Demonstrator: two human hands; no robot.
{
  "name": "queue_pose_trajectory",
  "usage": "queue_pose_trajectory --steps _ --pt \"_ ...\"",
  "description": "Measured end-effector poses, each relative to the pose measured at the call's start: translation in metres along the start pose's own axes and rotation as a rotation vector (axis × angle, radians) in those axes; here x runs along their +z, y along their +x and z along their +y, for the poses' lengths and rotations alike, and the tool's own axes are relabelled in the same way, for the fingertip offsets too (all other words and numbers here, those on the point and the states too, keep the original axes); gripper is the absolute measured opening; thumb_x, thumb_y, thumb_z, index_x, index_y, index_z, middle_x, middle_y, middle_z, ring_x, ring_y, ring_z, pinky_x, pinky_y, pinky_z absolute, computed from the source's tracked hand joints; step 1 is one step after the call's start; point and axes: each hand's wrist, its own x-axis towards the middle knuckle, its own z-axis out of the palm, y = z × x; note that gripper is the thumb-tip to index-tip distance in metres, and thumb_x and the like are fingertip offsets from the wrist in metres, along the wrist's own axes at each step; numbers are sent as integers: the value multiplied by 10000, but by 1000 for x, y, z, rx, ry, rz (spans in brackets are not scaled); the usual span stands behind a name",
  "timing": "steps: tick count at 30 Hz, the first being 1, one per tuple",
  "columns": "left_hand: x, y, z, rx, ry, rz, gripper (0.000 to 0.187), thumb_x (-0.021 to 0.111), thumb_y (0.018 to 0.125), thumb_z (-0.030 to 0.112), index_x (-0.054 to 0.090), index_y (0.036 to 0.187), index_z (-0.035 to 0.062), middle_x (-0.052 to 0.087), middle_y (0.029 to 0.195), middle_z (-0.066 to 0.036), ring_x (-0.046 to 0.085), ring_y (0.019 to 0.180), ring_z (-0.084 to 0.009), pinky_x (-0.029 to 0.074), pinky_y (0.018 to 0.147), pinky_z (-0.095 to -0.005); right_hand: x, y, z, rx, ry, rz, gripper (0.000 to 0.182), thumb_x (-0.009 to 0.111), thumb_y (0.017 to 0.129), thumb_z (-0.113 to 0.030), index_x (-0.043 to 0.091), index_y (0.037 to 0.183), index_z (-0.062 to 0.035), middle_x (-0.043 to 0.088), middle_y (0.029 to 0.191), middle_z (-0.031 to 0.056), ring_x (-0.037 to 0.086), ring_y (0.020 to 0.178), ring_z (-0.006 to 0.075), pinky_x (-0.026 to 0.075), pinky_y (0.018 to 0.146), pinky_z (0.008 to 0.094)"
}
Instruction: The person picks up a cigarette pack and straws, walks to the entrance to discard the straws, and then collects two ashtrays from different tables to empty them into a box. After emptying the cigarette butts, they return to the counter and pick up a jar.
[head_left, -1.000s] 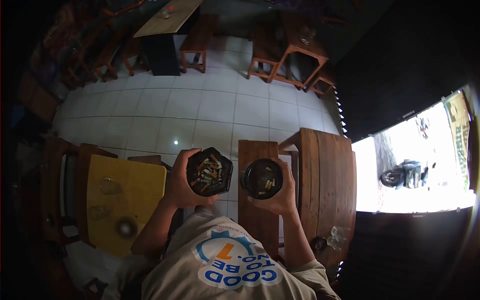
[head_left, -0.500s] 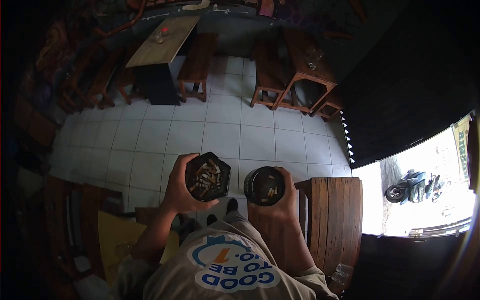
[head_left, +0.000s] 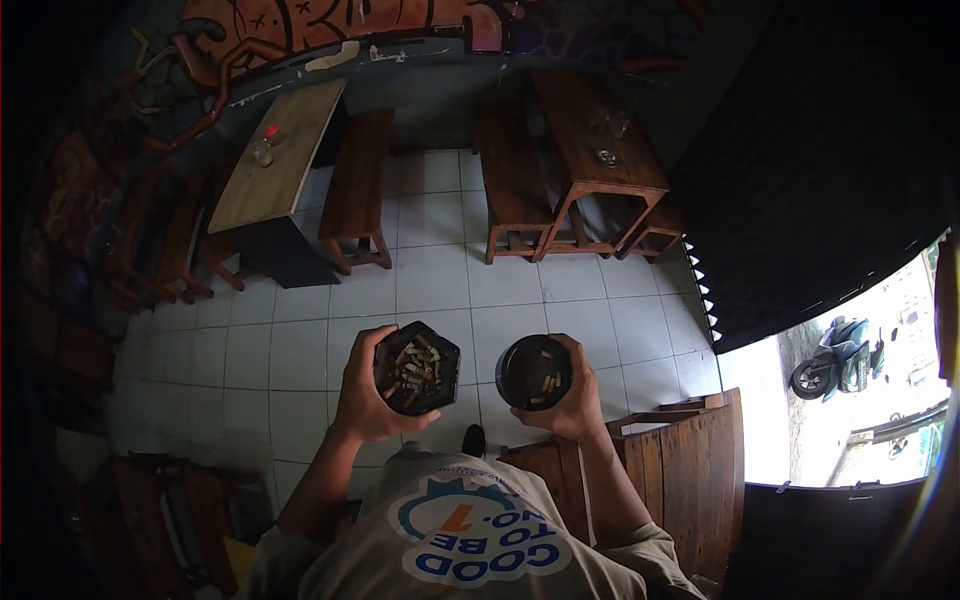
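Observation:
My left hand (head_left: 366, 398) grips a dark hexagonal ashtray (head_left: 449, 366) by its left side, thumb and fingers closed around the rim. Many cigarette butts (head_left: 418, 364) lie in it with ash. In my right hand (head_left: 577, 403) is a round dark ashtray (head_left: 520, 371), held from its right side. It has only several butts (head_left: 548, 384) at the bottom. Both ashtrays are level in front of my shirt, a short gap apart, over the tiled floor.
Ahead on the left stands a light-topped table (head_left: 283, 150) beside a wooden bench (head_left: 361, 180). A brown table (head_left: 590, 135) with a glass ashtray (head_left: 607, 158) and a bench (head_left: 508, 180) are ahead right. A wooden table (head_left: 690, 455) is close by my right arm. Outside, a motorcycle (head_left: 840, 358) is parked.
I have stepped forward and my view has tilted up, showing more of the painted wall. The near wooden table has slid back on the right. Both ashtrays remain in my hands.

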Motion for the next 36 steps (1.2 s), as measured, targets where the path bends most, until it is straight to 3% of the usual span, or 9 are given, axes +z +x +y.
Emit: queue_pose_trajectory --steps 9,11,15,16,19,24,27,34,36 --pt "12 136 -51 31 -48 -169 1051 938 489 289 414 1352 -3 518 1219 -162 609 1098 -287 531 947 -400 -18 97 26 87 -44 152 951 909 501 -248 465 1313 -30 635 1157 146 649 1094 281 522 973 399" --pt "15 186 -54 160 83 -199 1037 930 482 269 419 1347 11 563 1182 -145 628 1071 -253 525 945 -387 -24 112 30 127 -47 239 953 908 500 -244 465 1315 -27 635 1159 142 647 1094 277 519 977 396" --pt "39 276 -45 256 -13 -352 1040 939 490 282 420 1346 3 519 1221 -157 602 1099 -284 515 953 -400 -48 134 46 107 -63 443 952 905 498 -232 468 1319 -27 635 1163 127 644 1096 259 508 990 382" --pt "50 293 -42 286 -25 -396 1040 939 490 282 420 1346 3 519 1221 -157 602 1099 -284 515 953 -400 -55 133 45 171 -75 483 954 908 501 -223 456 1323 -53 624 1179 140 627 1131 298 501 1006 414" --pt "95 339 -28 418 -67 -533 1050 938 494 283 408 1358 9 517 1231 -154 603 1110 -283 520 957 -403 -70 121 50 265 -76 660 964 912 496 -227 456 1331 -65 625 1176 139 626 1133 297 500 1010 413" --pt "187 407 -8 463 -227 -770 1045 934 514 289 388 1368 39 523 1227 -148 609 1110 -278 531 949 -413 -110 93 65 505 -155 892 988 924 475 -228 459 1333 -70 615 1187 135 630 1132 282 500 1025 397" --pt "247 432 19 510 -249 -836 1050 935 513 295 379 1369 48 542 1198 -136 620 1088 -268 535 940 -410 -148 66 80 524 -184 1044 989 927 475 -232 460 1332 -68 610 1185 130 631 1129 263 508 1019 385" --pt "374 475 70 335 -421 -962 1055 932 512 274 372 1374 33 534 1212 -132 606 1122 -238 536 959 -385 -251 47 122 553 -275 1146 966 928 498 -233 462 1331 -80 610 1178 124 633 1123 259 516 1014 378" --pt "403 490 89 408 -383 -950 1062 934 508 266 369 1376 31 534 1212 -130 605 1125 -240 534 963 -384 -282 56 131 544 -267 1122 969 930 502 -230 456 1334 -82 599 1199 132 627 1139 272 521 1012 389"
